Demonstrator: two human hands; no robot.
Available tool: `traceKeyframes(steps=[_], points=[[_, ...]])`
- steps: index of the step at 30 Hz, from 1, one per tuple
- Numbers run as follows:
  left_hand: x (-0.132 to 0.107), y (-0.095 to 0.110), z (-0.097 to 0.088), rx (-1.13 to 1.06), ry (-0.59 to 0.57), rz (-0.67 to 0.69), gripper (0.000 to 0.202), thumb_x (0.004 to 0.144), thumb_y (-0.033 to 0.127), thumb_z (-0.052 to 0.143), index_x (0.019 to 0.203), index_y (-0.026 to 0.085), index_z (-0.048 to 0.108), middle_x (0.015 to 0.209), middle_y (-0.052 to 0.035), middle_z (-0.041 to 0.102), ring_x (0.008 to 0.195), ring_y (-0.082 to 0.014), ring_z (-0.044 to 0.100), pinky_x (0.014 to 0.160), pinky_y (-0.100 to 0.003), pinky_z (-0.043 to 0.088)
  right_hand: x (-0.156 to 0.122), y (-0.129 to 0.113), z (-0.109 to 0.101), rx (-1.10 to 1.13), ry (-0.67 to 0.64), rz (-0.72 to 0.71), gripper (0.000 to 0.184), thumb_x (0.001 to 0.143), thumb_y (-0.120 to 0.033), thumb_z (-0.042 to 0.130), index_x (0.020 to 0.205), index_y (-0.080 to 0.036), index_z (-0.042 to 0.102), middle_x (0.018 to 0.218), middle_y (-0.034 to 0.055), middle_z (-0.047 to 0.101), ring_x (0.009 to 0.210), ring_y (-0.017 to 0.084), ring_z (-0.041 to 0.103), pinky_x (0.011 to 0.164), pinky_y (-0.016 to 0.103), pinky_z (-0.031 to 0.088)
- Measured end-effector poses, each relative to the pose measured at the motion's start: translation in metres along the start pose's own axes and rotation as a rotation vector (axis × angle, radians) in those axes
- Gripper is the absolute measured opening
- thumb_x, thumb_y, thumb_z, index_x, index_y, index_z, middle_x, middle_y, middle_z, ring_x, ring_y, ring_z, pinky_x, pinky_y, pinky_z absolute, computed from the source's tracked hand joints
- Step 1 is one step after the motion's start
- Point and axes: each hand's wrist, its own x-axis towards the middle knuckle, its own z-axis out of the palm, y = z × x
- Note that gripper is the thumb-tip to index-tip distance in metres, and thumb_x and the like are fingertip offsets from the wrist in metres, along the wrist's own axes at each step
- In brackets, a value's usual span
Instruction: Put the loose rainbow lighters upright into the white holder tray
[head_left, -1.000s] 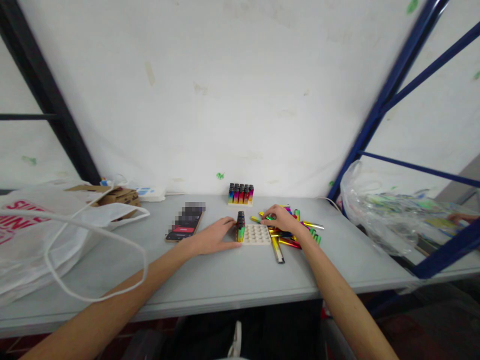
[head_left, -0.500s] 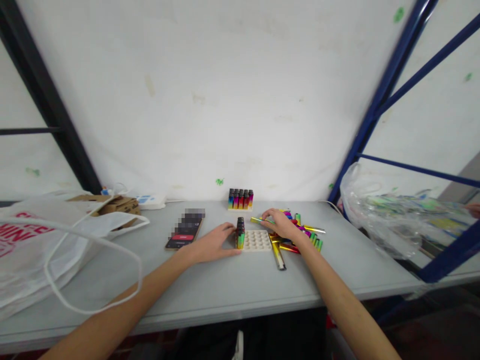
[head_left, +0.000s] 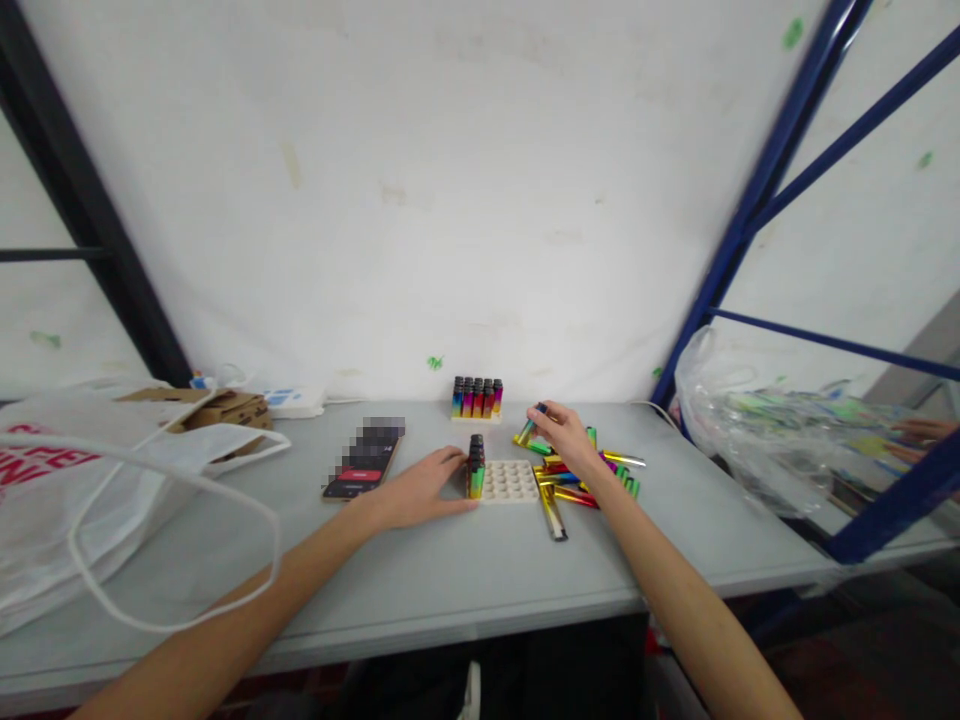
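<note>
A white tray with round holes [head_left: 511,482] lies on the grey table [head_left: 450,570], with a few rainbow-coloured lighters [head_left: 475,468] standing along its left edge. My left hand [head_left: 416,490] rests flat against the tray's left side, fingers stretched toward those lighters. My right hand [head_left: 564,435] is lifted above a heap of loose lighters [head_left: 589,478] to the tray's right, and its fingers pinch one lighter [head_left: 528,430] that tilts down to the left. A filled tray of lighters [head_left: 476,398] stands at the back by the wall.
A phone [head_left: 362,462] lies left of the tray. A white plastic bag [head_left: 82,490] and a cardboard box [head_left: 206,407] fill the left side. A clear plastic bag [head_left: 757,420] sits behind the blue frame [head_left: 750,210] on the right, where another person's hand [head_left: 926,432] shows.
My right hand has lifted off the heap with one lighter pinched in its fingers. My left hand stays against the tray.
</note>
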Motion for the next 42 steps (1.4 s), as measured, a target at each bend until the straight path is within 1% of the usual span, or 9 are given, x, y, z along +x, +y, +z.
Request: traceKeyframes(steps=[2,6,9,12,15,21,28,33,42], points=[[0.0,-0.001,0.001,0.004,0.009,-0.004,0.071,0.098,0.069,0.064,0.147,0.018,0.058,0.153,-0.0172,0.06,0.142,-0.0343,0.058,0.126,-0.044,0.04,-0.002,-0.002,0.003,0.066,-0.007,0.048,0.059,0.081,-0.078,0.074,0.081,-0.022,0.057,0.078,-0.0013,0.059,0.073,0.015,0.057,0.066,0.027,0.052],[0.0,-0.003,0.002,0.001,-0.002,-0.01,0.072,0.098,0.068,0.065,0.147,0.016,0.057,0.154,-0.0181,0.059,0.143,-0.0348,0.057,0.126,-0.045,0.04,-0.009,-0.009,0.009,0.159,-0.153,0.089,0.056,0.088,-0.078,0.068,0.094,-0.023,0.059,0.099,0.0038,0.069,0.086,0.018,0.067,0.078,0.032,0.059],[0.001,-0.003,0.003,0.0,-0.004,-0.011,0.072,0.098,0.067,0.066,0.148,0.017,0.057,0.155,-0.0179,0.058,0.145,-0.0347,0.056,0.127,-0.045,0.039,-0.012,-0.014,0.016,0.133,-0.198,0.045,0.052,0.091,-0.076,0.065,0.1,-0.025,0.058,0.079,-0.001,0.065,0.071,0.016,0.063,0.07,0.03,0.055],[0.001,-0.003,0.003,0.002,-0.008,-0.011,0.072,0.098,0.067,0.066,0.148,0.016,0.056,0.155,-0.0187,0.058,0.145,-0.0346,0.056,0.127,-0.045,0.038,-0.012,-0.015,0.023,0.119,-0.183,0.022,0.054,0.089,-0.078,0.065,0.097,-0.026,0.055,0.061,-0.0089,0.044,0.054,0.013,0.046,0.055,0.026,0.043],[0.001,-0.002,0.003,-0.003,-0.013,-0.016,0.073,0.098,0.067,0.066,0.149,0.015,0.056,0.155,-0.0192,0.057,0.146,-0.0348,0.055,0.128,-0.045,0.038,-0.012,-0.012,0.028,0.075,-0.166,0.06,0.056,0.088,-0.082,0.061,0.091,-0.026,0.052,0.061,-0.0097,0.035,0.05,0.011,0.033,0.046,0.024,0.03],[-0.001,0.0,0.001,-0.007,-0.003,-0.005,0.07,0.098,0.064,0.068,0.149,0.017,0.056,0.154,-0.0173,0.058,0.144,-0.0336,0.057,0.126,-0.043,0.04,-0.01,-0.003,0.027,-0.273,0.021,-0.108,0.054,0.094,-0.069,0.053,0.066,-0.026,0.037,0.06,-0.0041,0.037,0.059,0.014,0.037,0.056,0.029,0.029],[0.0,-0.002,0.003,-0.009,0.009,0.01,0.071,0.098,0.065,0.069,0.149,0.018,0.056,0.155,-0.0179,0.058,0.143,-0.0351,0.057,0.124,-0.046,0.042,-0.01,0.0,0.031,-0.439,0.083,-0.158,0.036,0.088,-0.049,0.044,0.062,-0.026,0.036,0.058,-0.0021,0.039,0.061,0.016,0.04,0.06,0.03,0.025],[0.001,-0.002,0.002,-0.01,-0.012,-0.011,0.072,0.097,0.065,0.069,0.148,0.016,0.057,0.155,-0.0194,0.058,0.144,-0.0356,0.056,0.126,-0.046,0.041,-0.011,0.001,0.033,-0.422,0.078,-0.146,0.037,0.088,-0.05,0.045,0.062,-0.025,0.035,0.059,-0.0029,0.036,0.061,0.015,0.037,0.06,0.03,0.024],[0.001,-0.006,0.005,-0.018,-0.005,0.003,0.073,0.097,0.066,0.069,0.15,0.018,0.056,0.155,-0.0182,0.058,0.144,-0.0355,0.056,0.126,-0.047,0.04,-0.01,0.002,0.033,-0.425,0.041,-0.154,0.053,0.095,-0.064,0.049,0.063,-0.025,0.034,0.062,-0.003,0.032,0.063,0.014,0.034,0.059,0.029,0.023]])
